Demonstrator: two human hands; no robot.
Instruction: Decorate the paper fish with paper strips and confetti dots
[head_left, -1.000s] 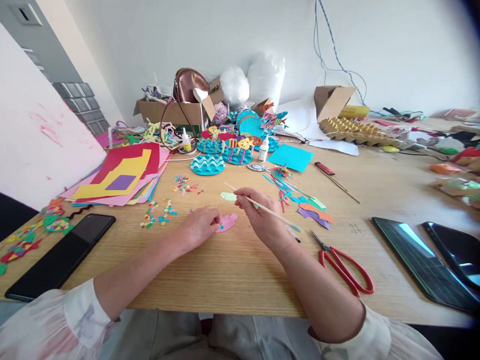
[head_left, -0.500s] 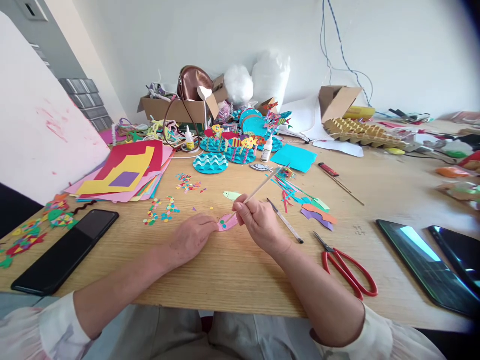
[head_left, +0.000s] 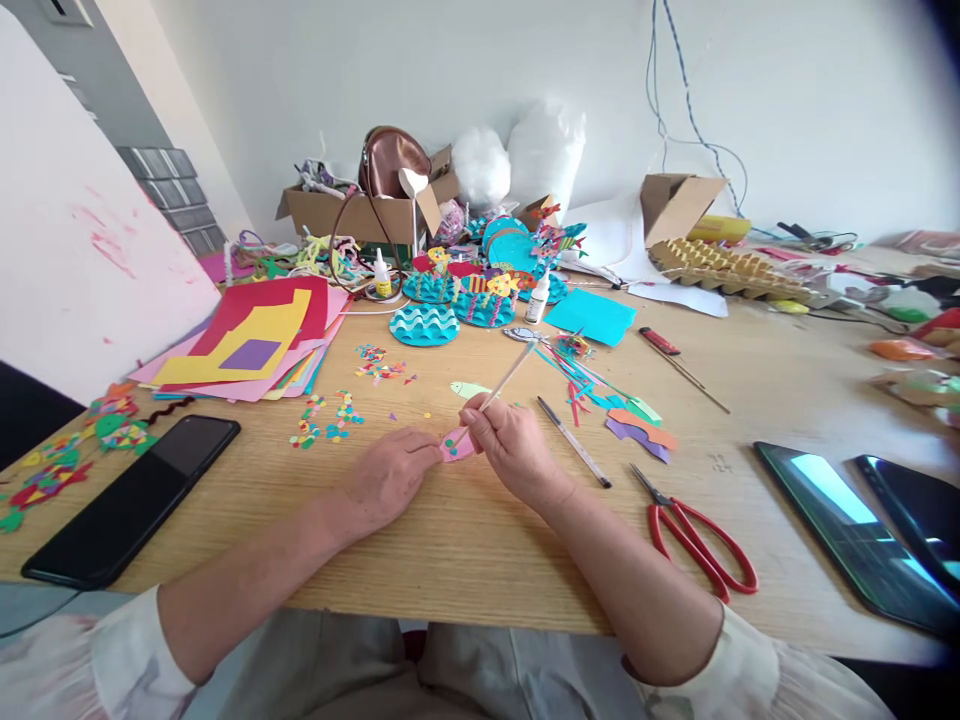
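Pale wood makes up the table [head_left: 390, 585], heaped with craft things toward the wall [head_left: 450, 60]; I'm counting the person's lap as six o'clock. One pink paper cutout [head_left: 463, 451] lies at the dial's centre, bearing two dots [head_left: 451, 443] that I can make out. At eight o'clock the left hand [head_left: 394, 473] rests palm down, fingertips on the cutout's edge; whether they pinch it, I can't tell. At three, the right hand [head_left: 516, 446] grips one thin stick [head_left: 510, 377], its lower tip at the cutout. One green paper fish [head_left: 466, 388] sits at twelve, one pen [head_left: 574, 440] at three, one pair of scissors [head_left: 664, 502] nearer four. Two glue bottles [head_left: 538, 300] stand at eleven and one; one black phone [head_left: 131, 500] lies near nine.
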